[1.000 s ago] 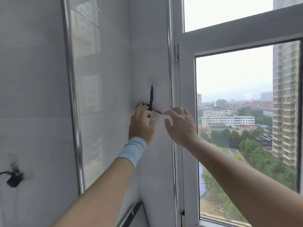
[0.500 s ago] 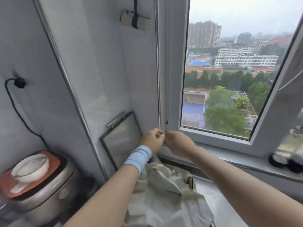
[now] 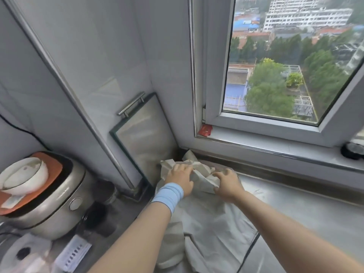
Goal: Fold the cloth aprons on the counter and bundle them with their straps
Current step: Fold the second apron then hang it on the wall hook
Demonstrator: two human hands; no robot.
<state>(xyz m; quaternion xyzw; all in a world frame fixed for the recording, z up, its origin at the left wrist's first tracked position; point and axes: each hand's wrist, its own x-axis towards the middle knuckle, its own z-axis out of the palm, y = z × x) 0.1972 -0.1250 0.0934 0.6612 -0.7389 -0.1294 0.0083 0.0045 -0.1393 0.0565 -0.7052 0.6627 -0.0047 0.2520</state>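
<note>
Counter (image 3: pixel 295 205) bears apron (image 3: pixel 206 223), bunched under both hands' grip.

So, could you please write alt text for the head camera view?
Both hands, the left hand and the right hand, grip a crumpled beige apron on a steel counter below a window. A rice cooker with a white bowl on top stands at left.

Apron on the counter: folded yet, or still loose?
Loose. The apron lies rumpled across the counter; left hand and right hand grip its bunched far end.
</note>
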